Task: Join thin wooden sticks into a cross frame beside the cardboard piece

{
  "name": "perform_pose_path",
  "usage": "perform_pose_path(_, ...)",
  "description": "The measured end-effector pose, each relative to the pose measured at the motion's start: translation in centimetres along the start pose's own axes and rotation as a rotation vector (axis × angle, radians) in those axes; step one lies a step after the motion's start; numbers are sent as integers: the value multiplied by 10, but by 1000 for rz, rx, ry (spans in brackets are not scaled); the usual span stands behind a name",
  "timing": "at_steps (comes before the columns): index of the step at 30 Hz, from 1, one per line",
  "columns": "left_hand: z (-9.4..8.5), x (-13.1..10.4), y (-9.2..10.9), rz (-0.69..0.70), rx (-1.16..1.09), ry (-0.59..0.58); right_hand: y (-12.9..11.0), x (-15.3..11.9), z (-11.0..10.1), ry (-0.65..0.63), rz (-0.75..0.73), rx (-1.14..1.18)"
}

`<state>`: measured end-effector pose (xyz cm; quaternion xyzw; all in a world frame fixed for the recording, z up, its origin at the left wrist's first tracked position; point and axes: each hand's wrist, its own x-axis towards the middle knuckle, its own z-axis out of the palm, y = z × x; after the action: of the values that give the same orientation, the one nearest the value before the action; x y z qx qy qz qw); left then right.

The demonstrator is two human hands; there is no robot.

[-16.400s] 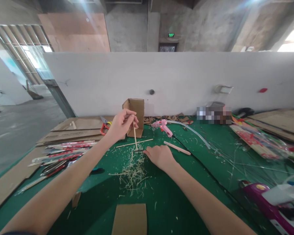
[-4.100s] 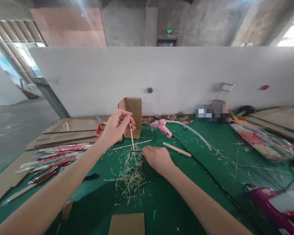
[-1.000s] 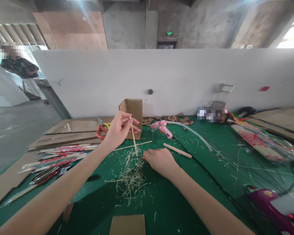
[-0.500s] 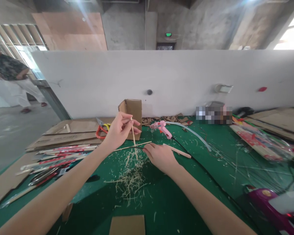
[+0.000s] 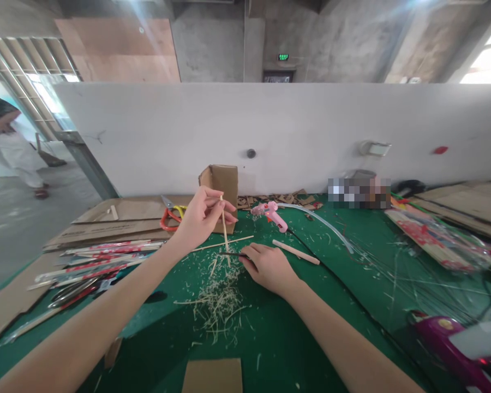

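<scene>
My left hand (image 5: 202, 218) pinches the top of a thin wooden stick (image 5: 225, 233), which points down to the table, slightly tilted. My right hand (image 5: 270, 268), closed and palm down, grips a thin dark blade (image 5: 231, 254); its handle is hidden in the fingers. The blade crosses the stick near its lower end. Below them lies a pile of pale wood shavings (image 5: 219, 308). A second thin stick (image 5: 241, 239) rests on the green table behind the blade. Beside my right hand lies a thicker wooden rod (image 5: 297, 252).
A pink glue gun (image 5: 272, 214) with a black cord lies behind my right hand. Orange-handled scissors (image 5: 169, 218) and a folded cardboard piece (image 5: 227, 188) are at the back. Wrapped sticks (image 5: 102, 256) lie left; a purple device (image 5: 445, 344) is at right. A person (image 5: 8, 142) stands far left.
My right hand and the blade have moved slightly down along the stick, toward me. My left hand keeps its pinch. The person at far left has shifted further left.
</scene>
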<state>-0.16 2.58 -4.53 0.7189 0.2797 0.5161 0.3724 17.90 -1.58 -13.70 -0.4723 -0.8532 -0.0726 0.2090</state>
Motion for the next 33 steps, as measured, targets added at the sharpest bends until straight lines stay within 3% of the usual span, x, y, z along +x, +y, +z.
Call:
perform_pose_path(9,0,0,-3,7,0,2,0,-1,1,2,-8,-4)
perform_pose_path(15,0,1,-2,8,0,1,-1,0,2,68,4,-63)
perform_pose_path(21,-3,1,-2,3,26,3,-3,0,1,34,-67,-84)
perform_pose_path(33,0,0,-5,17,-17,32,-2,-1,5,71,-67,22)
